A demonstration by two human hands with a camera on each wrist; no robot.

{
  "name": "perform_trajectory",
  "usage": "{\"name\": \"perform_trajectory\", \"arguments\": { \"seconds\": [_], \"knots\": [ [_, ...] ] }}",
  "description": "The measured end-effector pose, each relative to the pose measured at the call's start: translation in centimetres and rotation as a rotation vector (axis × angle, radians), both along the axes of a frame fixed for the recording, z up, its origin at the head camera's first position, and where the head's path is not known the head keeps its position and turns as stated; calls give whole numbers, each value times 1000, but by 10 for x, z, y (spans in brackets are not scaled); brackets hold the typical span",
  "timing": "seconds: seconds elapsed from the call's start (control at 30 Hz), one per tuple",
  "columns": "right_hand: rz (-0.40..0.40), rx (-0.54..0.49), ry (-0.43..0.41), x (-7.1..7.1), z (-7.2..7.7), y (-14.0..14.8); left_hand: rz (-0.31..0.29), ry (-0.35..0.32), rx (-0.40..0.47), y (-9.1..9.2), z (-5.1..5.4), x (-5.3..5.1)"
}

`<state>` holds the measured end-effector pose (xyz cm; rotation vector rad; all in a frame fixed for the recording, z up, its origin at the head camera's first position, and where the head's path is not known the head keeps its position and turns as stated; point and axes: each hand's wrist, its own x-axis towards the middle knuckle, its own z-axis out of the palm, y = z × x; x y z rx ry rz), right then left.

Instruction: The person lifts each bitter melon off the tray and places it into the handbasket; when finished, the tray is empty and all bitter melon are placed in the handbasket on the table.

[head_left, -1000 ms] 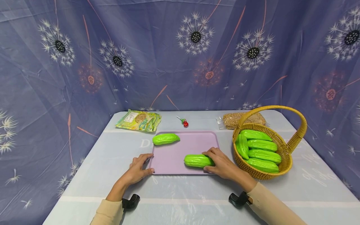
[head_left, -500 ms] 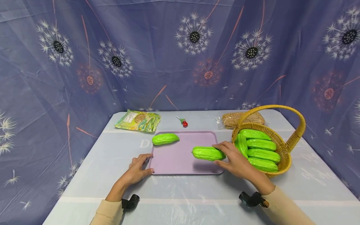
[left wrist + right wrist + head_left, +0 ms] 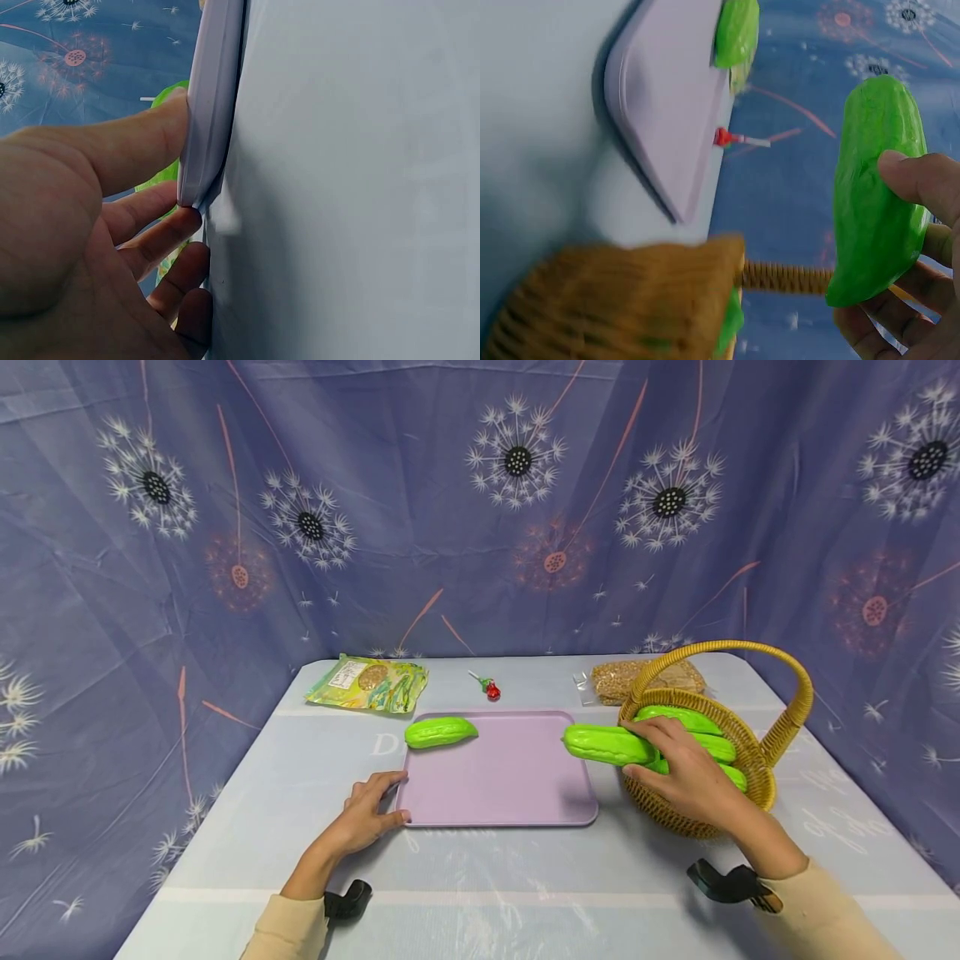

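Note:
A bright green, ridged bitter melon [image 3: 606,744] is gripped at its right end by my right hand [image 3: 686,777]. The hand holds it raised in front of the wicker basket [image 3: 667,814], over the basket's left rim. In the right wrist view my thumb lies across the melon [image 3: 877,187], with fingers behind it. Several more bitter melons lie in the basket, partly hidden by the hand. Another bitter melon [image 3: 440,732] rests in the far left corner of the lilac tray [image 3: 495,777]. My left hand [image 3: 367,814] touches the tray's left edge with thumb and fingertips.
At the back of the table lie a yellow-green packet [image 3: 371,683], a red lollipop [image 3: 491,689] and a clear bag of tan grains [image 3: 645,681]. The basket's tall handle [image 3: 802,693] arches up on the right. A dandelion-print curtain [image 3: 450,527] hangs behind.
My right hand has lifted the bitter melon off the tray and carried it right and away from me to the basket's rim. The left hand stays at the tray's edge.

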<state>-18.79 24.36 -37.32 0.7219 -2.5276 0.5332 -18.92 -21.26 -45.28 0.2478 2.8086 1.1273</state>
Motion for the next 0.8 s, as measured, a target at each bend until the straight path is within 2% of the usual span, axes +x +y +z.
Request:
{"name": "perform_trajectory", "arguments": {
  "seconds": [0.27,0.5,0.8],
  "knots": [
    [-58,-7,2,-1,6,29,0,-1,1,1,1,0],
    [-92,-36,-95,-1,9,49,0,3,-6,1,0,0],
    [-174,-25,-140,-3,8,71,3,2,-14,1,0,0]
  ]
}}
